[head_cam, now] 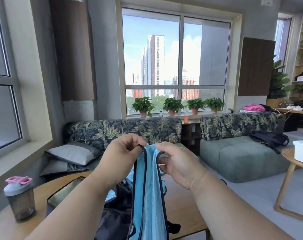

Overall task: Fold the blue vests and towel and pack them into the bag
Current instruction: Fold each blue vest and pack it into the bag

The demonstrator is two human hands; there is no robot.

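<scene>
Vest [149, 184] held up in the air above the bench [181, 210], hanging from both hands. Left hand [120, 155] pinches the dark-trimmed top edge between thumb and fingertips; right hand [177, 163] pinches the adjoining edge, fingers curled round the trim. The two grips sit close together, so the fabric drops in a narrow, bunched column rather than spread flat.

Below the hands, the lower end of the vest runs out of view at the bottom edge of the picture. More blue cloth [110, 194] lies on the bench under it, mixed with dark fabric [116, 220]; whether that is a second vest or the towel cannot be told. A bag [64, 193] with a dark-edged opening lies towards the left side of the bench, partly hidden by the left forearm. A bottle [20, 200] with a pink lid stands near the left edge.

Risks, as judged:
- Grips are light pinches on slippery-looking cloth; one slip would drop a corner and spoil the alignment.
- With the hands so close, the wrong pair of edges may be matched, giving a twisted fold.
- The hanging end may drag over the heap below and catch or pull it.
- A wide sweep of the left arm towards the bag could knock the bottle.
</scene>
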